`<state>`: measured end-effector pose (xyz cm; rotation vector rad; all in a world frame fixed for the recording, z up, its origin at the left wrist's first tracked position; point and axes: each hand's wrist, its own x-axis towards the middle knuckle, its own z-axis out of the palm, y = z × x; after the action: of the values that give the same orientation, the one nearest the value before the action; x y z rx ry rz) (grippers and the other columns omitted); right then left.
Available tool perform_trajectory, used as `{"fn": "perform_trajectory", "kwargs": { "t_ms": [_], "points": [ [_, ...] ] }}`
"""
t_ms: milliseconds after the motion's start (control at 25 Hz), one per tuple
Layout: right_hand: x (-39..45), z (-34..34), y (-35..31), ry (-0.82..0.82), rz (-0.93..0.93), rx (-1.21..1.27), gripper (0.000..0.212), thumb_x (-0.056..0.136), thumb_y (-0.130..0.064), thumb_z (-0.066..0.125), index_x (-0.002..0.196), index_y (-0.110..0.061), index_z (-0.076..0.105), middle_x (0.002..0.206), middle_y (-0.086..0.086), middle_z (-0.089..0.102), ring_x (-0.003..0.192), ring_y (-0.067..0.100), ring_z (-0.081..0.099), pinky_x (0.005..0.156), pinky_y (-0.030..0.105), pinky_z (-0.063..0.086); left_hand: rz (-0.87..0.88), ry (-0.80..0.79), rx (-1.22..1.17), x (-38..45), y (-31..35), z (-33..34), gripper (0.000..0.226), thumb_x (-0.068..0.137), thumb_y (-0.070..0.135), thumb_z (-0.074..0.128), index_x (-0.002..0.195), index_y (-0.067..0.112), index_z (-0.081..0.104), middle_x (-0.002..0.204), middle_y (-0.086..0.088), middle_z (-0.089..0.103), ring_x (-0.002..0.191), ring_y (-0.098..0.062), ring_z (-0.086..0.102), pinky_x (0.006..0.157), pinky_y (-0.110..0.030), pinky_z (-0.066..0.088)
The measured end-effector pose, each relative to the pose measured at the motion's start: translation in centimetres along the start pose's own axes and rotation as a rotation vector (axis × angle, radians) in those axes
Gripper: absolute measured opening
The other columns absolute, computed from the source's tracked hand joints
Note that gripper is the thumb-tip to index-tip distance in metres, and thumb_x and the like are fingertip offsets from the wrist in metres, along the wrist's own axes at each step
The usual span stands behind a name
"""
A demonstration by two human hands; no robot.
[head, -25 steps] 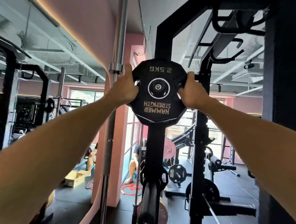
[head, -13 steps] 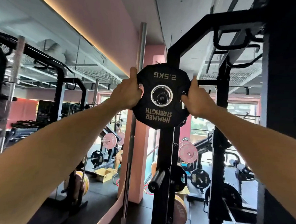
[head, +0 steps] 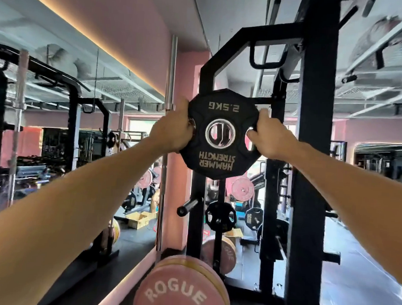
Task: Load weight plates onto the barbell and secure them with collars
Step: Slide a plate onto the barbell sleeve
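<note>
- Since half a second ago: plate [head: 220, 133] off its peg and out from the rack [head: 312, 158], daylight now showing through the steel-ringed centre hole where a peg end sat; view dipped, pink plates newly visible at the bottom.
- Black rack, largest thing here: tall upright just right of the plate, a second post behind it, a crossbeam with hanging handles overhead. Little room on the right side, so probably safest drawn straight back before any turn.
- Stack of pink plates [head: 181, 291] marked ROGUE, low and central, directly beneath the held plate; likely landing spot for a dropped one.
- Upright barbell [head: 165, 150], chrome, standing just left of the rack and behind the left forearm; near enough to clip on a leftward swing.
- Held at about head height, arms outstretched: black many-sided plate marked 2.5KG and HAMMER STRENGTH, lettering upside down. Judged light for two hands, rigid, rubbery-looking coating, not fragile, not slippery. Grip cut-outs at both sides offer the best hold.
- Small black plate [head: 220, 217] stored lower on the rack, with an empty peg [head: 188, 206] jutting out beside it, both clear below.
- Left hand [head: 170, 133] clamped on the plate's left edge, fingers curled round it at the cut-out.
- Right hand [head: 269, 138] clamped on the right edge, thumb on the front face, fingers wrapped behind.
- No collars in sight.
</note>
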<state>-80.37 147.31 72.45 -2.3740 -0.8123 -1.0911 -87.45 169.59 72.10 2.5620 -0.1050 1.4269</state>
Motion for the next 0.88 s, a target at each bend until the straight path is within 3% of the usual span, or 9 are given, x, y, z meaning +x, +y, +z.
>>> {"fn": "perform_trajectory", "kwargs": {
  "t_ms": [160,400,520,600,720,880],
  "points": [
    [-3.8,-5.9,4.3,-0.033,0.072,-0.031,0.033,0.098,-0.026,0.046,0.119,-0.003,0.034,0.102,0.020,0.057,0.096,0.042,0.058,0.072,0.040,0.040,0.027,-0.021,-0.029,-1.1,7.6,0.0,0.027,0.096,0.011,0.047,0.119,0.003,0.035,0.085,-0.013,0.052,0.076,-0.032,0.051,0.066,-0.035,0.035],
    [-8.2,-12.4,13.4,-0.066,0.133,-0.078,0.043,0.098,-0.028,0.048,0.128,-0.002,0.033,0.113,0.025,0.058,0.102,0.043,0.058,0.076,0.041,0.044,0.053,-0.049,-0.038,-1.6,18.3,4.0,0.039,0.091,0.017,0.049,0.124,0.005,0.031,0.085,-0.018,0.058,0.078,-0.041,0.059,0.073,-0.050,0.051],
    [-10.5,-15.0,19.8,-0.100,0.139,-0.090,0.036,0.098,-0.026,0.049,0.121,-0.001,0.038,0.104,0.022,0.056,0.095,0.042,0.059,0.069,0.038,0.042,0.023,-0.062,-0.021,-1.8,24.7,7.8,0.026,0.092,0.015,0.049,0.111,0.009,0.032,0.077,-0.010,0.051,0.075,-0.038,0.055,0.070,-0.045,0.046],
    [-11.4,-16.4,23.8,-0.130,0.136,-0.085,0.034,0.097,-0.026,0.049,0.118,-0.002,0.038,0.104,0.023,0.057,0.087,0.041,0.060,0.068,0.043,0.049,-0.014,-0.065,-0.025,-2.0,28.6,10.1,0.026,0.091,0.013,0.049,0.104,0.015,0.026,0.073,-0.004,0.044,0.074,-0.035,0.051,0.068,-0.042,0.041],
    [-13.0,-18.6,28.7,-0.145,0.166,-0.079,0.039,0.097,-0.029,0.048,0.125,-0.004,0.038,0.109,0.024,0.058,0.086,0.041,0.062,0.075,0.050,0.054,-0.005,-0.079,-0.015,-1.9,33.7,12.8,0.026,0.090,0.013,0.048,0.104,0.017,0.026,0.078,-0.008,0.050,0.075,-0.036,0.053,0.068,-0.043,0.043],
    [-15.2,-21.1,32.8,-0.153,0.187,-0.106,0.039,0.098,-0.028,0.047,0.127,-0.004,0.037,0.107,0.021,0.057,0.077,0.034,0.056,0.071,0.047,0.052,-0.001,-0.121,0.014,-1.8,38.7,14.3,0.031,0.090,0.013,0.051,0.114,0.009,0.031,0.083,-0.013,0.055,0.077,-0.038,0.057,0.064,-0.043,0.044]
  ]
}}
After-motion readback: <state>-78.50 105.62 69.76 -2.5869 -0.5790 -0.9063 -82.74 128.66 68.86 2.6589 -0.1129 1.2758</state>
